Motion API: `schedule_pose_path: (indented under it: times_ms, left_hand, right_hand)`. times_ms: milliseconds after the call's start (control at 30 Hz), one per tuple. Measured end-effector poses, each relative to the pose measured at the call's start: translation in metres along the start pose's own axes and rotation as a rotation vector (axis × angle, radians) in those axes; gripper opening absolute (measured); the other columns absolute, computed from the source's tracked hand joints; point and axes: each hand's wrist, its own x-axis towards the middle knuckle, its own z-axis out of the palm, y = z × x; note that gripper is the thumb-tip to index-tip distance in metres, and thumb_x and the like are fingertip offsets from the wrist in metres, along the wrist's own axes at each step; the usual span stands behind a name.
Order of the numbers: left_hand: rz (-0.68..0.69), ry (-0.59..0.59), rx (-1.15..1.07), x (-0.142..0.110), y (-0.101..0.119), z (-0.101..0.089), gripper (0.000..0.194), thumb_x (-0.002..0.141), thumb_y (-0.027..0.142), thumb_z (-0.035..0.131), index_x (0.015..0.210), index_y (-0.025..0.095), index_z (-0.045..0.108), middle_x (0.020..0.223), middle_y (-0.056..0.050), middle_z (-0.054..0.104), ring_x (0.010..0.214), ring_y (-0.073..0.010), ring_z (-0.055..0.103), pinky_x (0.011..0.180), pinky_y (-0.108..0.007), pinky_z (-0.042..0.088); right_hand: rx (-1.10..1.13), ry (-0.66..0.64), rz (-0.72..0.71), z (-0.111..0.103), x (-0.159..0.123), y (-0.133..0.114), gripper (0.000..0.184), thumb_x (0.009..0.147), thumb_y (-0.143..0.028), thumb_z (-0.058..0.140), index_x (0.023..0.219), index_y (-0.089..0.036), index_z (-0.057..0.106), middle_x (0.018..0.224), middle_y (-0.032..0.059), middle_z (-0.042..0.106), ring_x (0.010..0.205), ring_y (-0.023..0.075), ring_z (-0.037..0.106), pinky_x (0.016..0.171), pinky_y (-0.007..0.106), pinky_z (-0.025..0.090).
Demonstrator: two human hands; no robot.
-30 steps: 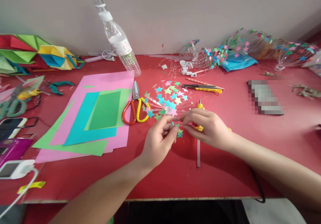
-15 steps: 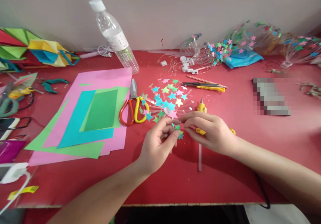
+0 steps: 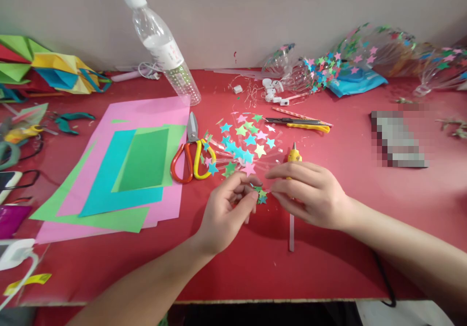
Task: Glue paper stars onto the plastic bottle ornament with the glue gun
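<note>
Well back from the red desk's [image 3: 237, 272] front edge, between bare left hand [image 3: 225, 209] and bare right hand [image 3: 315, 197]: small green and blue paper stars [image 3: 262, 198]. With fingers bent; impossible to tell whether either grip holds anything.

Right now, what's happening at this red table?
A person's two bare hands, the left and the right, are close together over a few small paper stars. What the fingertips hold, if anything, is too small to tell. A yellow glue gun lies partly under the right hand. Just beyond the left hand, more paper stars are spread out, with the scissors beside them. Sheets of colored paper lie farther left.
</note>
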Motion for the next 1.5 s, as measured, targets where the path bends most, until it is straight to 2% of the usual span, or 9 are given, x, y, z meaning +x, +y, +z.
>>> schedule_pose_path:
  times_ms: [100, 167, 367, 800, 1000, 1200, 1300, 1500]
  left_hand:
    - [0.067, 0.001, 0.071, -0.001, -0.003, 0.000, 0.011, 0.087, 0.022, 0.053, 0.096, 0.017, 0.058, 0.061, 0.005, 0.052, 0.048, -0.0061, 0.047, 0.045, -0.019, 0.038]
    - [0.101, -0.004, 0.105, 0.000, -0.005, 0.001, 0.012, 0.087, 0.021, 0.053, 0.097, 0.017, 0.058, 0.063, 0.005, 0.052, 0.050, -0.0064, 0.048, 0.048, -0.020, 0.040]
    - [0.156, -0.032, 0.112, 0.001, -0.007, 0.001, 0.012, 0.087, 0.018, 0.052, 0.097, 0.017, 0.058, 0.063, 0.005, 0.052, 0.051, -0.0067, 0.048, 0.049, -0.020, 0.040]
    - [0.151, -0.027, 0.096, 0.003, -0.010, 0.000, 0.004, 0.086, 0.017, 0.052, 0.085, 0.018, 0.056, 0.067, 0.004, 0.050, 0.052, -0.0063, 0.047, 0.048, -0.020, 0.039]
    - [0.155, -0.046, 0.109, 0.003, -0.009, 0.001, 0.007, 0.087, 0.016, 0.052, 0.090, 0.019, 0.057, 0.067, 0.004, 0.051, 0.053, -0.0067, 0.047, 0.048, -0.019, 0.039]
    - [0.218, 0.055, 0.141, -0.001, -0.010, 0.004, 0.016, 0.088, 0.017, 0.053, 0.102, 0.020, 0.049, 0.067, 0.005, 0.053, 0.056, -0.0078, 0.049, 0.052, -0.020, 0.042]
    - [0.213, 0.123, 0.176, -0.001, -0.012, 0.005, 0.012, 0.089, 0.021, 0.054, 0.098, 0.021, 0.046, 0.063, 0.007, 0.051, 0.052, -0.0071, 0.046, 0.050, -0.019, 0.040]
    - [0.240, 0.250, 0.204, 0.007, -0.014, 0.000, 0.013, 0.090, 0.026, 0.056, 0.096, 0.021, 0.045, 0.059, 0.009, 0.048, 0.046, -0.0061, 0.046, 0.044, -0.017, 0.037]
  right_hand:
    - [-0.220, 0.001, -0.157, -0.005, -0.001, 0.000, 0.010, 0.087, -0.012, 0.057, 0.084, -0.021, 0.060, 0.085, 0.0043, 0.065, 0.073, 0.0151, 0.058, 0.066, 0.030, 0.052]
    - [-0.282, -0.007, -0.196, -0.006, -0.001, 0.000, 0.013, 0.089, -0.014, 0.056, 0.080, -0.022, 0.061, 0.078, 0.0024, 0.062, 0.069, 0.0139, 0.054, 0.063, 0.029, 0.049]
    - [-0.271, 0.000, -0.161, -0.002, 0.000, 0.001, 0.012, 0.089, -0.014, 0.056, 0.078, -0.017, 0.062, 0.074, 0.0028, 0.058, 0.064, 0.0129, 0.046, 0.058, 0.028, 0.043]
    - [-0.185, -0.051, -0.108, 0.001, 0.001, 0.003, 0.008, 0.087, -0.013, 0.057, 0.082, -0.016, 0.062, 0.077, 0.0051, 0.059, 0.067, 0.0145, 0.048, 0.061, 0.029, 0.045]
    - [-0.113, -0.054, -0.066, 0.002, 0.001, 0.005, 0.005, 0.086, -0.013, 0.056, 0.086, -0.016, 0.060, 0.080, 0.0070, 0.061, 0.069, 0.0155, 0.050, 0.062, 0.030, 0.046]
    - [0.057, -0.041, 0.041, 0.000, 0.003, 0.004, 0.009, 0.084, -0.009, 0.055, 0.088, -0.017, 0.057, 0.093, 0.0085, 0.064, 0.078, 0.0152, 0.054, 0.069, 0.029, 0.049]
    - [0.093, -0.048, 0.083, 0.001, 0.004, 0.003, 0.008, 0.085, -0.010, 0.055, 0.088, -0.016, 0.057, 0.102, 0.0110, 0.065, 0.084, 0.0158, 0.058, 0.073, 0.030, 0.050]
    - [0.087, -0.073, 0.076, 0.004, 0.004, 0.002, 0.007, 0.084, -0.010, 0.055, 0.086, -0.017, 0.058, 0.114, 0.0120, 0.064, 0.090, 0.0168, 0.060, 0.076, 0.031, 0.051]
